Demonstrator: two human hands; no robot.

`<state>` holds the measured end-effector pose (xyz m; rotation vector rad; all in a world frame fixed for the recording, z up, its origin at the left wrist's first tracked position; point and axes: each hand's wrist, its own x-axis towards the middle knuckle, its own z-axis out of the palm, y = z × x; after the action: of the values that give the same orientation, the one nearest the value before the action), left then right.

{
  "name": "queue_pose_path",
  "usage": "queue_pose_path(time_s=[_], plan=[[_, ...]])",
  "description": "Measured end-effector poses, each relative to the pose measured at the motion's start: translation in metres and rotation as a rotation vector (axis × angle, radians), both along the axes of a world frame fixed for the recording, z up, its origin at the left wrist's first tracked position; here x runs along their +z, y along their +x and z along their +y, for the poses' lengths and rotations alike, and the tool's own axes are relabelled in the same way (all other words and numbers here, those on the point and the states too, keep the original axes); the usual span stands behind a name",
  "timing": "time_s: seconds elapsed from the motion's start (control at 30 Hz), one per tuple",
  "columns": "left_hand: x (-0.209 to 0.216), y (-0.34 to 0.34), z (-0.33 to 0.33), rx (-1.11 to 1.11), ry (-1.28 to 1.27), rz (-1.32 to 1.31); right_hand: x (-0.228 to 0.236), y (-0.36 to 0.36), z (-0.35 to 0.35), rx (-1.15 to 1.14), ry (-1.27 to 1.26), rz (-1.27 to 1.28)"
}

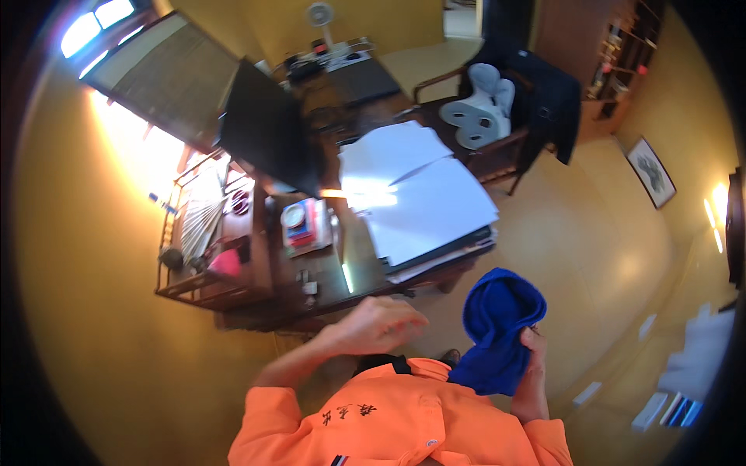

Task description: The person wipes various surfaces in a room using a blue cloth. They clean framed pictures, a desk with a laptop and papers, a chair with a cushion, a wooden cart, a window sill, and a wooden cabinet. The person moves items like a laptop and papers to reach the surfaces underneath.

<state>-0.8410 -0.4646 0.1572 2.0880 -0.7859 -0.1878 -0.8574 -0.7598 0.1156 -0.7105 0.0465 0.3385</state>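
Observation:
A deep blue cloth (pixel 497 330), bunched and folded over itself at the top, hangs in front of my orange shirt on the right. My right hand (pixel 532 351) grips its right side, the fingers partly hidden behind the fabric. To the left, my left hand (pixel 381 322) is raised near the desk's front edge, apart from the cloth. Its fingers are loosely bent, slightly blurred, and nothing shows in them.
A dark wooden desk (pixel 353 272) carries stacked white paper sheets (pixel 435 206), a monitor (pixel 268 128) and small boxes (pixel 307 224). Beyond it stands a wooden chair (pixel 497 159) with a grey cushion (pixel 478 113) and dark jacket (pixel 559 101). A rack (pixel 221 283) adjoins the desk's left side.

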Motion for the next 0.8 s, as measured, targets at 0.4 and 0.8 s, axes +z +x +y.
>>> queue_pose_path(time_s=[0.4,0.8], plan=[[-0.074,0.099,-0.296,-0.453,-0.051,0.277,-0.047,0.008,-0.202,-0.289,0.299,0.229],[-0.131,0.304,-0.507,-0.356,-0.194,0.305,-0.084,0.176,-0.397,-0.579,0.274,0.298]])
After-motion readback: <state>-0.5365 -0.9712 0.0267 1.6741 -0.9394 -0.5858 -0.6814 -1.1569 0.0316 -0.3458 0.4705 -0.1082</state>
